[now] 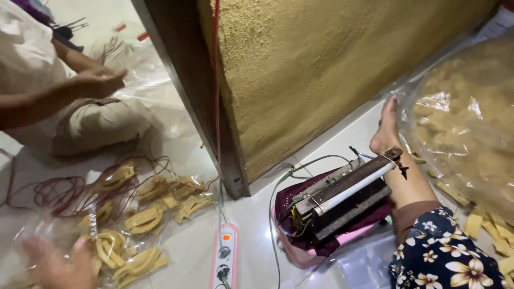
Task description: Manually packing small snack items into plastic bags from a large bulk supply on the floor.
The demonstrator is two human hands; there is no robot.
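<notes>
White floor tiles carry small snack bags (126,235) beside a heat sealer (342,198), handy for sealing. Blurred left hand (56,265) rests on them, fingers' state unclear; right hand unseen.

Small clear bags (126,235) of yellow chip strips lay flat and scattered on the white floor at near left, some overlapping, the nearest ones just beside a blurred hand (56,263) at the near edge.

Your left hand (53,265) is motion-blurred, cut by the bottom edge; grip unreadable. Right hand's out of frame. Power strip (225,257) is cropped too.
</notes>
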